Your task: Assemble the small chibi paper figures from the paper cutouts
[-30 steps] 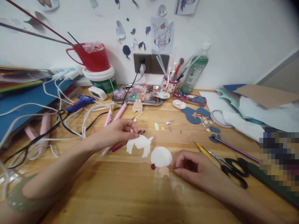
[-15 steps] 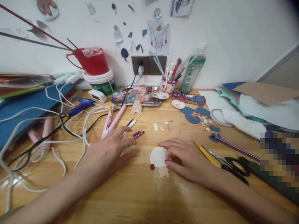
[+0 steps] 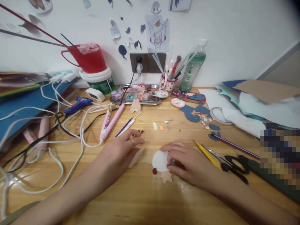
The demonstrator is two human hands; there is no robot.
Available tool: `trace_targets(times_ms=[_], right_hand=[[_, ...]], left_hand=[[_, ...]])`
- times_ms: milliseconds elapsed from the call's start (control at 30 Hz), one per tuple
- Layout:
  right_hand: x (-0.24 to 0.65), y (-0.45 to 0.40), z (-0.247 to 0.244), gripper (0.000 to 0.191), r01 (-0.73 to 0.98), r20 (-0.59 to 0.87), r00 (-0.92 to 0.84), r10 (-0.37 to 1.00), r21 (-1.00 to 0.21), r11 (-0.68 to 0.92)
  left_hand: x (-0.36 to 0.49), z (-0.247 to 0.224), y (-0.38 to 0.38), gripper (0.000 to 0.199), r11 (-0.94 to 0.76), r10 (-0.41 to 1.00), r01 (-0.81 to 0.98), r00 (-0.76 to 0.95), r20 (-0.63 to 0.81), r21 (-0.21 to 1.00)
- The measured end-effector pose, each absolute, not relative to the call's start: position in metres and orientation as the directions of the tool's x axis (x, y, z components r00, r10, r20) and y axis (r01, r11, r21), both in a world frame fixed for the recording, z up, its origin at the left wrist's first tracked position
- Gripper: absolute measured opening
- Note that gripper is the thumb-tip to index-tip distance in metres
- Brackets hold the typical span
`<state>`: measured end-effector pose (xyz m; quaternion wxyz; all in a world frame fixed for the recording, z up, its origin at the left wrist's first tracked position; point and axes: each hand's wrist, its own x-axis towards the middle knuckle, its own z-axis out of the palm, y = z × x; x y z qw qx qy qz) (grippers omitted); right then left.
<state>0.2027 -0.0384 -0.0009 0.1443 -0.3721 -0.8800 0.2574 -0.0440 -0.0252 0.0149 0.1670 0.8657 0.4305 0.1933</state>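
Note:
A white rounded paper piece (image 3: 159, 160) lies on the wooden table, with a small dark red disc (image 3: 154, 171) at its lower left and a peach body-shaped cutout (image 3: 166, 177) below it. My right hand (image 3: 179, 157) is at the white piece's right edge, fingers curled together; what they hold, if anything, is hidden. Under the fingers of my left hand (image 3: 126, 147) is a pale translucent sheet (image 3: 135, 158), held between thumb and fingers. Just beyond these fingers lies a short dark purple pen (image 3: 138, 133), partly covered.
Scissors (image 3: 236, 164) and a yellow-handled tool (image 3: 207, 154) lie right of my right hand. White cables (image 3: 81, 147), a pink straightener (image 3: 113, 122) and a blue glue gun (image 3: 77, 105) are at left. Small paper scraps (image 3: 161, 127) lie ahead, before a metal tray (image 3: 142, 101).
My left hand has drawn in, its fingers now bent around the pale sheet, uncovering the blue and white pens. The view has shifted slightly; my right hand stays beside the white piece.

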Motion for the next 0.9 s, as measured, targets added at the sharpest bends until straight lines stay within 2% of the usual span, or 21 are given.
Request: trace_targets(times_ms=[133,167,233,333,533,900], right_hand=[[0.208,-0.047,-0.001,0.007,0.603,0.051,-0.661,0.749,-0.559,0.570],[0.209,-0.049,-0.002,0.007,0.608,0.050,-0.653,0.755,-0.559,0.563],[0.210,-0.052,-0.002,0.006,0.615,0.047,-0.642,0.765,-0.565,0.550],[0.210,-0.054,-0.002,0.007,0.614,0.046,-0.630,0.775,-0.581,0.534],[0.207,-0.054,0.002,0.008,0.616,0.039,-0.630,0.776,-0.583,0.529],[0.210,-0.055,-0.001,0.007,0.608,0.047,-0.629,0.776,-0.593,0.528]], left_hand=[[-0.039,0.007,-0.023,0.020,-0.543,0.810,0.634,0.568,0.146,0.551],[-0.038,0.006,-0.024,0.019,-0.544,0.809,0.646,0.573,0.131,0.535],[-0.035,0.005,-0.026,0.016,-0.570,0.809,0.705,0.572,0.137,0.423],[-0.030,0.009,-0.035,0.015,-0.629,0.777,0.730,0.587,0.226,0.265],[-0.013,0.009,-0.056,0.014,-0.720,0.672,0.584,0.721,0.169,0.375],[-0.004,-0.004,-0.063,0.009,-0.748,0.663,0.606,0.688,0.294,0.270]])
